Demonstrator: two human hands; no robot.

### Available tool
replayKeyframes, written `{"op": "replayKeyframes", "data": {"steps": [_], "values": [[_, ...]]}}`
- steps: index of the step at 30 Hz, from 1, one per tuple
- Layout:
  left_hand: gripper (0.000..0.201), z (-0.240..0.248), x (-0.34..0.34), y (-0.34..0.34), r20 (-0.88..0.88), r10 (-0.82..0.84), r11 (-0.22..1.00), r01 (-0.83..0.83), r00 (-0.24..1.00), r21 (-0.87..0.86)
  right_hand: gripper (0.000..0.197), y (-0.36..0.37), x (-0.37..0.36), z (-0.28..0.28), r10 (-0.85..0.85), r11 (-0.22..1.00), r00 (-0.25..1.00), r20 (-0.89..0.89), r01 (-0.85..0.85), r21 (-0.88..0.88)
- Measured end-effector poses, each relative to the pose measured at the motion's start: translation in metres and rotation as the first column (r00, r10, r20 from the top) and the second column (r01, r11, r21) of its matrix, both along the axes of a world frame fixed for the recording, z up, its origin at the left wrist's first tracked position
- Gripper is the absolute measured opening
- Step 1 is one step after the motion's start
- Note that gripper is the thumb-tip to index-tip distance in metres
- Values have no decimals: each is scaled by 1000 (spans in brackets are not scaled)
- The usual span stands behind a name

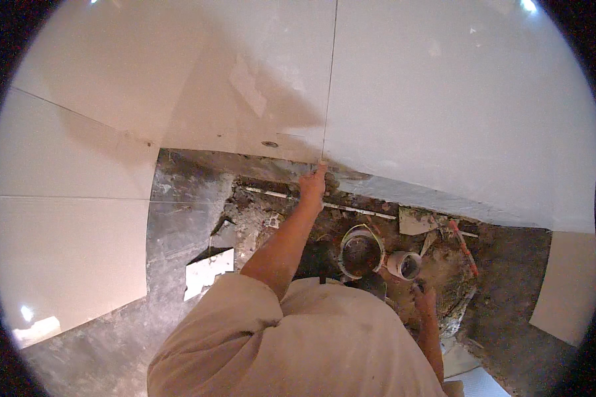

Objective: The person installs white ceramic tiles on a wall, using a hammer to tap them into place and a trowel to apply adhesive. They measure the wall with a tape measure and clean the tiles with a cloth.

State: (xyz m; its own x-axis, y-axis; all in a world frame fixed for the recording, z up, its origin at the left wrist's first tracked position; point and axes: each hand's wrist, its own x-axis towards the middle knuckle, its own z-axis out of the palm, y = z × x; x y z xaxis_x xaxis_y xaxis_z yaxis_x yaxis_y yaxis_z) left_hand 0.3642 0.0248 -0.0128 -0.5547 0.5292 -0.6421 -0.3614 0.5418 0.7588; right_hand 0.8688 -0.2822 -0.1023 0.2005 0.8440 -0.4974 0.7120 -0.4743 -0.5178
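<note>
Over on the left, a pale side wall meets the grey floor, and a jagged white board lies by the broken edge. A long white rod stretches across the dug-up ground. Further right I see a pale flat slab, then a red stick lying aslant, and a beige panel past the dark strip.

From the bucket, the pot was found just beside at three o'clock, the strip farther out. The right hand was held at four, the left hand at eleven. The rod was laid at twelve, before the wall; a sheet at nine.
</note>
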Motion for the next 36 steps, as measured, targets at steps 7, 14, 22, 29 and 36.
{"op": "replayKeyframes", "data": {"steps": [7,14,22,29,36], "values": [[45,-59,-3,-3,505,80,996,-89,859,-6,31,45,-30,95,-157,980,979,-127,138,-146],[58,-151,-57,-48,311,-227,973,227,923,37,29,4,30,32,-188,975,938,-292,142,-172],[60,-135,-195,-242,17,-997,-51,478,-75,-877,29,-98,143,-79,-179,952,975,-133,137,-275],[89,3,-148,-387,538,167,973,-225,826,43,34,-104,156,-82,-25,950,994,-109,-11,-313],[86,38,-144,-433,-303,-613,694,313,730,-648,40,6,102,-90,306,951,952,12,-305,-52]]}}
